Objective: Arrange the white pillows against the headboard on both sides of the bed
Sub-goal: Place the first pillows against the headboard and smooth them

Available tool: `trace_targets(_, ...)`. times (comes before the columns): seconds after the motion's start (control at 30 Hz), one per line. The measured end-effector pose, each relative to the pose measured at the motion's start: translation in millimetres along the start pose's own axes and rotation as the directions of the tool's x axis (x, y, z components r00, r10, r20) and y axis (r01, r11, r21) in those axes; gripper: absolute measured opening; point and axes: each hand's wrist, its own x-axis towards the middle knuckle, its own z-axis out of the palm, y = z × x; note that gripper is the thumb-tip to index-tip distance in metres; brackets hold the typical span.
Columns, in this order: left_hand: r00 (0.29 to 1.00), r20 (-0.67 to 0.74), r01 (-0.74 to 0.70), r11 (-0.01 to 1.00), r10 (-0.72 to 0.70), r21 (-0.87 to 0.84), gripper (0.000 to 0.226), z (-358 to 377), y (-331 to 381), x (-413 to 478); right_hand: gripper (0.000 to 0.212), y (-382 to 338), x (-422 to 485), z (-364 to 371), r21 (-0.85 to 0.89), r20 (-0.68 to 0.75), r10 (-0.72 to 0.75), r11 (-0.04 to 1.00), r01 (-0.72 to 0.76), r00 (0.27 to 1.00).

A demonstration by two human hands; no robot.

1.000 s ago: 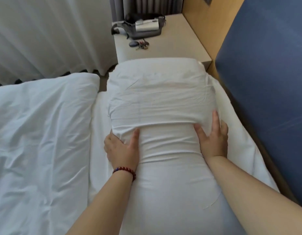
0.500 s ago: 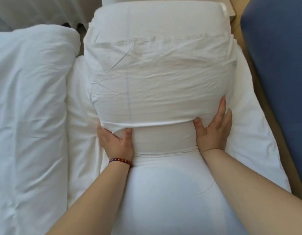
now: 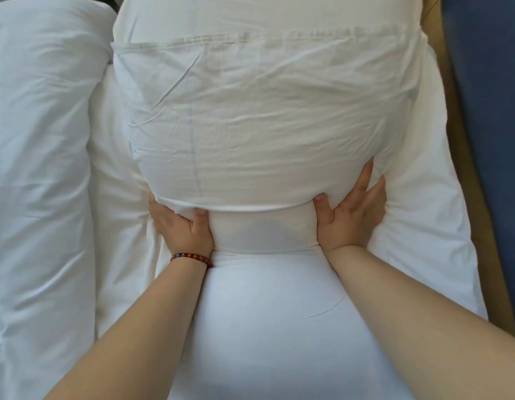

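A large white pillow [image 3: 265, 125] in a creased white case fills the middle of the view, lying over the white bed sheet [image 3: 423, 232]. My left hand [image 3: 182, 229] grips its near left corner, thumb on top and fingers tucked underneath. My right hand [image 3: 351, 217] holds the near right corner, thumb pressed into the fabric and fingers running up the pillow's side. Between my hands the pillow's near end is squeezed narrow. The blue padded headboard [image 3: 490, 111] stands along the right edge, a short gap from the pillow.
A rumpled white duvet [image 3: 39, 168] lies bunched along the left. A wooden strip [image 3: 464, 203] runs between the sheet and the headboard. Smooth white fabric [image 3: 265, 327] lies between my forearms.
The pillow now looms larger and closer, and the nightstand has left the view. Both hands have squeezed inward on the pillow's near end.
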Motion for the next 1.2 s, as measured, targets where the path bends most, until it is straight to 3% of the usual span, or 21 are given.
trace_targets(0.33,0.999,-0.026,0.024,0.998,-0.022,0.065,0.116,1.7,1.0,-3.9,0.105,12.2,-3.6,11.9,-0.052,0.113,0.067,0.997,-0.062,0.991)
trace_targets(0.73,0.997,-0.056,0.054,0.999,-0.054,0.001,0.119,0.2,6.6,-3.6,0.088,8.8,-3.0,7.6,-0.094,0.141,0.092,0.992,-0.079,0.986)
trace_targets(0.83,0.996,-0.046,0.077,0.997,-0.076,0.014,0.12,-2.1,9.7,-4.2,0.095,11.1,-4.4,6.3,-0.08,0.112,0.09,0.994,-0.081,0.99)
trace_targets(1.03,0.986,0.051,0.159,0.987,-0.158,-0.028,0.093,-36.1,47.4,-13.3,0.1,-6.6,-11.3,-22.6,-0.058,0.109,0.101,0.994,-0.095,0.989)
trace_targets(1.2,0.905,0.324,0.331,0.934,-0.275,-0.132,0.053,-102.6,103.6,-10.1,0.082,-29.5,-32.0,-80.4,-0.067,0.194,0.165,0.986,-0.154,0.967)
